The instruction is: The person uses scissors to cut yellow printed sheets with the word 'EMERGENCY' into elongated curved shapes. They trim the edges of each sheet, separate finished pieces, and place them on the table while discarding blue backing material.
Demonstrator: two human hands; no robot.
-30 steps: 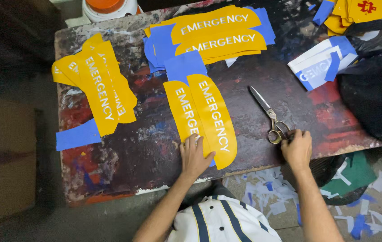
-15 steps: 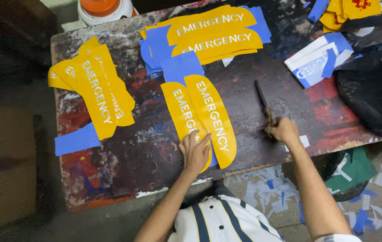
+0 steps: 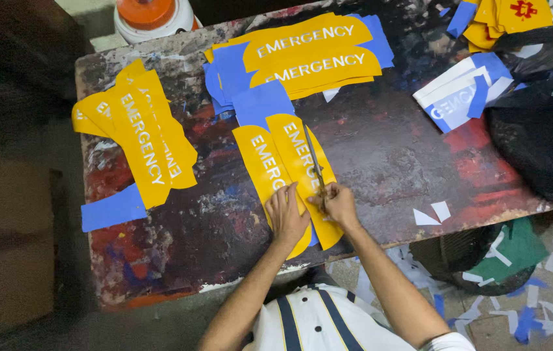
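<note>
The left hand (image 3: pixel 287 213) lies flat with fingers spread, pressing the near end of the yellow sign strips (image 3: pixel 287 170) on the paint-stained table (image 3: pixel 380 149); its palm hides their lower part. The right hand (image 3: pixel 337 203) grips the scissors (image 3: pixel 315 166), covering the handles; whether the blades are parted is hard to make out.

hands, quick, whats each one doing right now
Left hand: open, pressed flat on the yellow strips.
Right hand: closed around the scissors, blades lying over the strips.

Head view, steeply down, tabletop (image 3: pixel 387 149) close
</note>
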